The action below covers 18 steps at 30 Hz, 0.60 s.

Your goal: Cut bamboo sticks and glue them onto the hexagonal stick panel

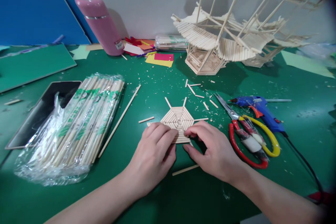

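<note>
A flat hexagonal panel of short wooden sticks (179, 115) lies on the green table, with longer sticks jutting from its corners like spokes. My left hand (157, 147) is closed on the panel's near left edge, fingers over the top and thumb tucked low. At the near right edge, my right hand (210, 147) pinches the panel between thumb and fingers. The fingers hide those two corners. A loose stick (185, 170) lies just in front of the hands. Another short stick (146, 119) rests left of the panel.
Scissors (246, 133) and a blue glue gun (259, 110) lie at right, its cord trailing forward. Plastic-wrapped chopsticks (86, 122) overlap a black phone-like slab (49, 106) at left. A pink bottle (101, 24) and a stick-built pavilion model (207, 38) stand behind. Scraps litter the middle.
</note>
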{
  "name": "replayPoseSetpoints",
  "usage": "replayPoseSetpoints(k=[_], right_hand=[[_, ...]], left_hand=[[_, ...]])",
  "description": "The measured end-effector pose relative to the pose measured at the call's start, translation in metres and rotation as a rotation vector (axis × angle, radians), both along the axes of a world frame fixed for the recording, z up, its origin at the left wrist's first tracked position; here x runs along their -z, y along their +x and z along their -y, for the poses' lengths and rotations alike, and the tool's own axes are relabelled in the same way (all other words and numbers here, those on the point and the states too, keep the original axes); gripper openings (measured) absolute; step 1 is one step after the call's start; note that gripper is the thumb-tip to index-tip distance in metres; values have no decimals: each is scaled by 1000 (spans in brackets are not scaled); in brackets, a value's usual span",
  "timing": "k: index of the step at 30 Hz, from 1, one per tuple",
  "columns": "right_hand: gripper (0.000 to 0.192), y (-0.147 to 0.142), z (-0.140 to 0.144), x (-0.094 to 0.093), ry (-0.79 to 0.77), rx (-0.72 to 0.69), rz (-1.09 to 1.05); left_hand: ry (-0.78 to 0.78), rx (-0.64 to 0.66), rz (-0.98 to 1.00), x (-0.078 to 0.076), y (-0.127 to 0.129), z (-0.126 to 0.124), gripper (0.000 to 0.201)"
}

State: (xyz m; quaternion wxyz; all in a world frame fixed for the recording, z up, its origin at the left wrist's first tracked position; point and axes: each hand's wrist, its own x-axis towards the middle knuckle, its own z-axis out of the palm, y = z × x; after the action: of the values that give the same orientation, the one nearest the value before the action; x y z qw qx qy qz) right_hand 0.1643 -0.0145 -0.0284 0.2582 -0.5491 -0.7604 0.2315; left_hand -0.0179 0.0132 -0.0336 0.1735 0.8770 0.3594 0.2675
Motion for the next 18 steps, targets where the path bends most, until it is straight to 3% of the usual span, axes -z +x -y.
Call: replayPoseSetpoints(k=[18], right_hand=[[13,-1,1,1,11,13,25]], left_hand=[[18,11,-28,0,1,0,21]])
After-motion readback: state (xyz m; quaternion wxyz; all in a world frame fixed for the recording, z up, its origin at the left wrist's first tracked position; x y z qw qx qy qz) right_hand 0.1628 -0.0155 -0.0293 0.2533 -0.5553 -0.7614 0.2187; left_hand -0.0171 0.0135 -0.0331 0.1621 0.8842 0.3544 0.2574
